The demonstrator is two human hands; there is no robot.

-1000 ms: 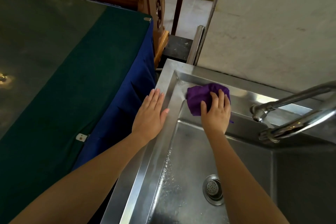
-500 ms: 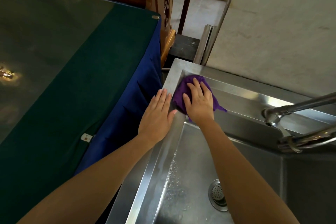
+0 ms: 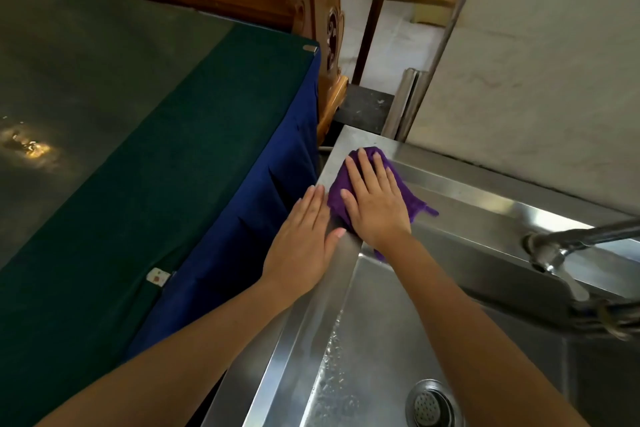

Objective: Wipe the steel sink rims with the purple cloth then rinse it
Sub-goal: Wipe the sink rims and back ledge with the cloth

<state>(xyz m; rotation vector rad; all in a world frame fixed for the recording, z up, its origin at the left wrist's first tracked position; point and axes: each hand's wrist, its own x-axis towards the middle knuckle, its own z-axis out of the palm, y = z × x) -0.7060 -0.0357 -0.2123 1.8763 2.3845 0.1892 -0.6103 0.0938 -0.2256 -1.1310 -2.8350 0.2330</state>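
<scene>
The steel sink (image 3: 478, 198) fills the lower right, its flat rim running along the left and far sides. A purple cloth (image 3: 337, 184) lies on the far left corner of the rim. My right hand (image 3: 375, 199) presses flat on the cloth with straight fingers. Beside it, my left hand (image 3: 303, 236) rests flat on the left rim, fingers straight, its thumb close to the cloth. Most of the cloth is hidden under my right hand.
A steel tap (image 3: 561, 253) reaches in from the right over the basin, whose drain (image 3: 431, 404) sits at the bottom. A table with a green and blue cover (image 3: 156, 201) stands close on the left. A grey wall (image 3: 554, 62) runs behind the sink.
My right hand has slid the cloth left along the far rim into the corner. My left hand has stayed on the left rim. The view has shifted slightly.
</scene>
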